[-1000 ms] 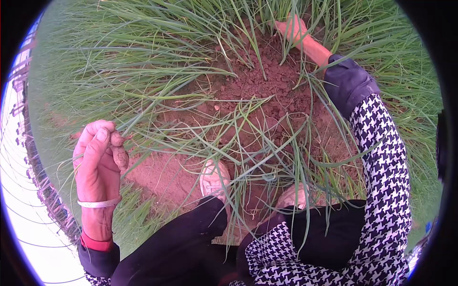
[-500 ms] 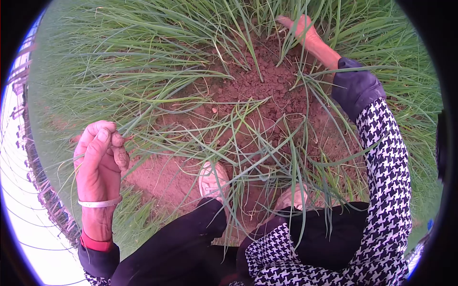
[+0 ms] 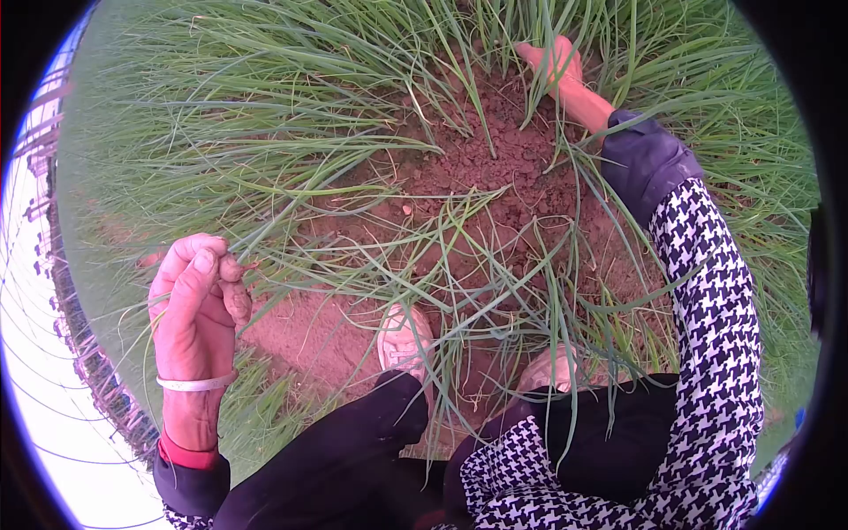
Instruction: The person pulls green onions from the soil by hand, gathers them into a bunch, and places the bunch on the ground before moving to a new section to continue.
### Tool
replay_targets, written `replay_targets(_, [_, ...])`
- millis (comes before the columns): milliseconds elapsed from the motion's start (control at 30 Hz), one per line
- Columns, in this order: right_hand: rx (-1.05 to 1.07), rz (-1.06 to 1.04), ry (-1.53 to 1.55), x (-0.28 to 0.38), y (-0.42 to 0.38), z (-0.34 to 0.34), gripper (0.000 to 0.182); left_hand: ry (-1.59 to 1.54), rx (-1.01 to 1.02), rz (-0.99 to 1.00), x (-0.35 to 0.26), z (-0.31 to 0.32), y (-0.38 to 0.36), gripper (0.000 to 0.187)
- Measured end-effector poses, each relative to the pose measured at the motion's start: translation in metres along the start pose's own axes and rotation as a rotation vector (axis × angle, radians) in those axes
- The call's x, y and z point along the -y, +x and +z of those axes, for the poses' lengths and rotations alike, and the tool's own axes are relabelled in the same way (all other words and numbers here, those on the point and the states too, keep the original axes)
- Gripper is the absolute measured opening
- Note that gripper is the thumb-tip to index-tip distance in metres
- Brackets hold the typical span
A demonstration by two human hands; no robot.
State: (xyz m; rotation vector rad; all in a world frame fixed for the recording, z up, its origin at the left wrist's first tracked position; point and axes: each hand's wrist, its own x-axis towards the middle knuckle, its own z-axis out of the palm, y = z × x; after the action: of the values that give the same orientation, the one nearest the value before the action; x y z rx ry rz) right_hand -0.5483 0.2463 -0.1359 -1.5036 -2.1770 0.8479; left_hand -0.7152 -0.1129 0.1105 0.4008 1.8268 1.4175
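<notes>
My left hand [image 3: 196, 305], with a pale bracelet [image 3: 196, 384] at the wrist, is raised at the left. Its fingers are closed on thin green stalks that run out to the right. My right hand [image 3: 561, 66] reaches into the standing green plants [image 3: 353, 53] at the top, past the loose brown soil [image 3: 512, 168]. Its thumb sticks out to the left, and the leaves and its own back hide the other fingers. Pulled-looking long green leaves [image 3: 481, 283] lie loosely across the soil between the hands and my feet.
My pale shoes, left [image 3: 405, 340] and right [image 3: 549, 369], stand on the soil below the leaves. Dense green plants surround the dug patch at the top and both sides. A fence-like structure [image 3: 66, 291] curves along the far left edge.
My left hand has shifted slightly right and down in the view, still closed on the stalks. My right hand appears slightly lower, still among the plants.
</notes>
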Motion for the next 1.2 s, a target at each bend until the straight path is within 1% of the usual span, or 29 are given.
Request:
replay_targets(133, [0.060,-0.069,-0.113,0.002,0.009,0.005,0.050,-0.005,-0.007,0.003,-0.001,0.002,0.000,0.017])
replay_targets(233, [-0.004,-0.022,-0.111,0.007,0.007,0.009,0.048,-0.014,-0.013,-0.012,-0.002,0.005,0.002,0.017])
replay_targets(267, [0.128,-0.027,-0.166,0.008,0.007,0.002,0.045,-0.012,-0.008,-0.014,-0.002,0.005,0.002,0.017])
replay_targets(333, [0.026,-0.081,-0.098,-0.013,0.011,0.016,0.043,-0.012,0.002,-0.027,-0.001,0.007,0.004,0.017])
replay_targets(367, [-0.030,-0.113,-0.062,-0.012,0.010,0.015,0.042,-0.008,0.006,-0.036,0.000,0.010,0.004,0.017])
replay_targets(400, [-0.011,-0.028,-0.051,-0.014,0.008,0.013,0.042,-0.006,0.011,-0.044,0.001,0.013,0.004,0.017])
replay_targets(500, [-0.017,-0.062,0.291,-0.020,0.020,-0.013,0.047,-0.003,0.028,-0.031,0.002,0.019,0.005,0.017])
replay_targets(533, [0.078,0.044,0.253,-0.022,0.041,-0.031,0.050,-0.007,0.033,-0.020,0.001,0.022,0.006,0.017])
replay_targets(567, [-0.001,-0.182,0.484,-0.012,0.033,-0.050,0.040,-0.008,0.043,-0.006,-0.002,0.025,0.007,0.017])
replay_targets(600, [0.220,0.055,0.852,0.032,0.009,-0.089,0.023,-0.004,0.124,-0.035,-0.006,0.025,0.008,0.022])
replay_targets(633, [0.443,0.301,1.211,0.064,-0.009,-0.117,0.017,0.029,0.158,0.011,-0.007,0.024,0.010,0.025])
replay_targets(667, [0.482,0.229,1.109,0.046,-0.002,-0.113,0.012,0.059,0.195,0.059,-0.008,0.025,0.012,0.027])
replay_targets(767, [-0.006,-0.149,0.296,0.006,0.029,-0.134,0.012,0.075,0.284,0.187,-0.014,0.038,0.021,0.035])
replay_targets(800, [0.008,-0.199,0.455,0.024,0.026,-0.158,0.016,0.068,0.295,0.222,-0.017,0.041,0.024,0.037])
replay_targets(833, [-0.062,-0.267,0.598,0.051,0.014,-0.179,0.021,0.015,0.321,0.216,-0.020,0.046,0.025,0.038])
replay_targets(867, [-0.101,-0.095,0.567,0.085,-0.005,-0.200,0.024,-0.037,0.352,0.211,-0.025,0.055,0.026,0.038])
replay_targets(900, [-0.109,-0.189,0.543,0.111,-0.027,-0.215,0.025,-0.091,0.387,0.207,-0.028,0.063,0.029,0.039])
replay_targets(933, [-0.126,-0.294,0.525,0.130,-0.052,-0.225,0.026,-0.101,0.602,0.237,-0.029,0.061,0.034,0.047])
replay_targets(967, [-0.074,-0.414,0.504,0.145,-0.066,-0.225,0.026,-0.140,0.599,0.245,-0.033,0.074,0.034,0.050])
replay_targets(1033, [0.113,-0.552,0.368,0.169,-0.100,-0.216,0.023,-0.214,0.595,0.263,-0.040,0.113,0.022,0.056])
replay_targets(1067, [0.205,-0.624,0.308,0.182,-0.117,-0.212,0.023,-0.224,0.536,0.296,-0.041,0.134,0.012,0.056])
replay_targets(1100, [0.202,-0.637,0.093,0.191,-0.134,-0.196,0.026,-0.330,0.543,0.260,-0.040,0.137,0.011,0.053])
replay_targets(1133, [0.113,-0.756,0.062,0.193,-0.147,-0.182,0.027,-0.433,0.550,0.223,-0.036,0.138,0.008,0.050])
replay_targets(1167, [0.180,-0.810,0.084,0.172,-0.136,-0.169,0.027,-0.524,0.524,0.134,-0.023,0.148,0.029,0.048])
replay_targets(1200, [0.198,-0.854,0.098,0.163,-0.138,-0.173,0.026,-0.526,0.425,0.184,-0.025,0.152,0.042,0.036])
